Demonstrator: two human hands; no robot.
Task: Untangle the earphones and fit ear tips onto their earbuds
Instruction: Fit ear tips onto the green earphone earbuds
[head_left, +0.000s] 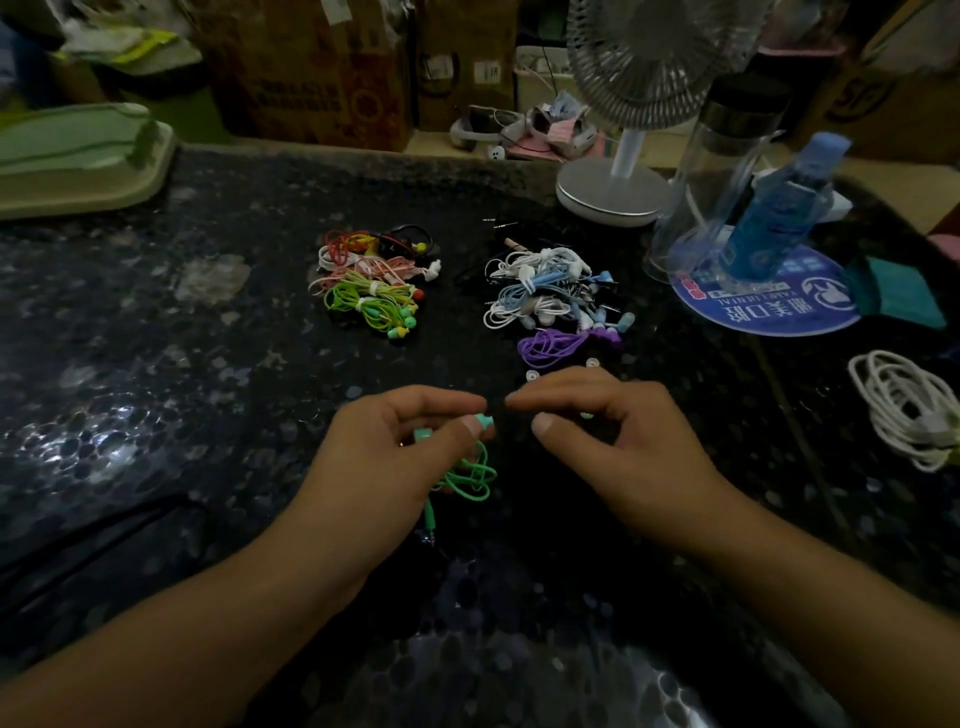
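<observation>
My left hand (400, 441) pinches a mint-green earbud (484, 422) between thumb and forefinger; its green cable (470, 478) hangs bunched below the hand, plug toward me. My right hand (597, 431) sits just right of it, fingers curled, fingertips almost meeting the left ones at the earbud; something dark and tiny between them is too small to identify. Loose clear ear tips (531, 376) lie on the dark table just beyond my right fingers. A tidy pile of bundled coloured earphones (371, 283) lies at centre left, a tangled white-blue pile (550, 291) and purple earphones (550, 347) at centre right.
A speckled dark tabletop (208, 395) carries a desk fan (615, 192), a clear bottle (717, 176), a blue bottle (779, 208) on a round blue mat (763, 306), a coiled white cable (909, 410) at right and a green tray (72, 156) at far left.
</observation>
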